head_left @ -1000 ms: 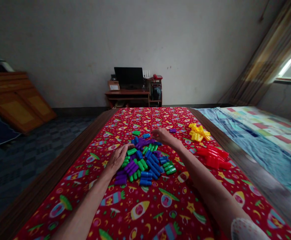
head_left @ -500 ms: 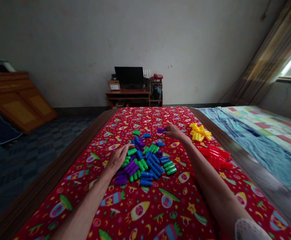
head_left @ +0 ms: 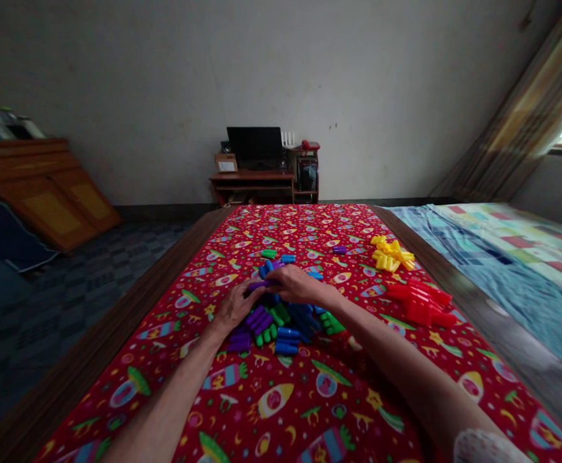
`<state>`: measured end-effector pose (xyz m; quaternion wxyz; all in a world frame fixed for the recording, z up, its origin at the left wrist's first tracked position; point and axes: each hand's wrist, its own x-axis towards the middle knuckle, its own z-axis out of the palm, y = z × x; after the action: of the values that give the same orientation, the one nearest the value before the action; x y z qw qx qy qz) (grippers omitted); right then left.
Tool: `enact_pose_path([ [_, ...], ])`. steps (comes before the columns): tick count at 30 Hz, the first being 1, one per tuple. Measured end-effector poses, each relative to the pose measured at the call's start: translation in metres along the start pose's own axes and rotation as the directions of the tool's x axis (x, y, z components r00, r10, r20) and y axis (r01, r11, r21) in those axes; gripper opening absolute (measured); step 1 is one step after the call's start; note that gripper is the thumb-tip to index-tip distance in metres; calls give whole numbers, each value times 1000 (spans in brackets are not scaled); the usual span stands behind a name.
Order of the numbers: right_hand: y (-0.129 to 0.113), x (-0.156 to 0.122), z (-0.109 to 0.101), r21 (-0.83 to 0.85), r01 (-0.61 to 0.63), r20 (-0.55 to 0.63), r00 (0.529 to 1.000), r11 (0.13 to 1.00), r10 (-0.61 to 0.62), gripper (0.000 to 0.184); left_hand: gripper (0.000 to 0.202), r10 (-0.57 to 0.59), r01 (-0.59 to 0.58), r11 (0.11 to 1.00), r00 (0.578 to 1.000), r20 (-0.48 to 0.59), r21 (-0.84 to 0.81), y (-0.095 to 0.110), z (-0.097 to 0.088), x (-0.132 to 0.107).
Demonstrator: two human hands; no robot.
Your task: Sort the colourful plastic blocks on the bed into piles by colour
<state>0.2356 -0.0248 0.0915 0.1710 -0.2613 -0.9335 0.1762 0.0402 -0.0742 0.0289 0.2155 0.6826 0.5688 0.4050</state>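
Over a mixed pile of blue, green and purple plastic blocks, shaped like short joined tubes, my two hands meet at one purple block (head_left: pixel 260 285). My right hand (head_left: pixel 293 283) is closed on its right end, palm down. Fingers and thumb of my left hand (head_left: pixel 235 303) close on the left end. Below them lie more purple blocks (head_left: pixel 258 319), green blocks (head_left: pixel 331 323) and blue blocks (head_left: pixel 287 341); my right hand and forearm hide part of the pile. Farther off, a single purple block (head_left: pixel 339 250) rests alone on the red patterned cloth (head_left: pixel 271 405).
To the right are a heap of yellow blocks (head_left: pixel 389 254) and a heap of red blocks (head_left: pixel 422 302). A green block (head_left: pixel 268 254) lies behind the pile. A bed (head_left: pixel 483 270) adjoins the table's right edge; a desk with a monitor (head_left: pixel 254 146) stands by the wall.
My right hand has left a purple block on the cloth at the back and come left to the pile. Both hands now meet at another purple block. The view has shifted slightly.
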Motion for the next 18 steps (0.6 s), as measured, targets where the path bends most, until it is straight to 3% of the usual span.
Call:
enact_pose_path([
  [3,12,-1,-8,-39,-93,-88,992,995,89,14,60,-19,21,1000,998,-54,24,-5,0,2],
  [5,36,-8,-22,-48,-253,-247,940,966,234,18,57,-22,23,1000,998,-65,18,-5,-1,3],
  [6,51,-13,-28,-48,-350,-354,882,936,312,21,57,-24,25,1000,998,-60,12,-3,-1,3],
  [8,81,-26,-36,-25,-527,-559,712,850,425,26,57,-28,28,1000,999,-43,-1,2,-1,3],
  [10,107,-40,-37,19,-644,-647,575,764,501,28,59,-34,33,999,999,-35,-13,6,-2,2],
  [11,118,-47,-35,38,-686,-653,533,726,538,28,61,-40,39,999,999,-35,-19,8,-2,2],
  [15,135,-64,-30,47,-807,-616,440,589,653,31,70,-59,58,996,998,-13,-70,11,-3,1],
  [16,134,-64,-32,34,-817,-620,435,576,653,31,72,-59,58,995,998,-5,-84,11,-4,1],
  [18,125,-59,-37,3,-789,-647,467,614,602,31,74,-55,55,994,998,4,-99,11,-4,1],
])
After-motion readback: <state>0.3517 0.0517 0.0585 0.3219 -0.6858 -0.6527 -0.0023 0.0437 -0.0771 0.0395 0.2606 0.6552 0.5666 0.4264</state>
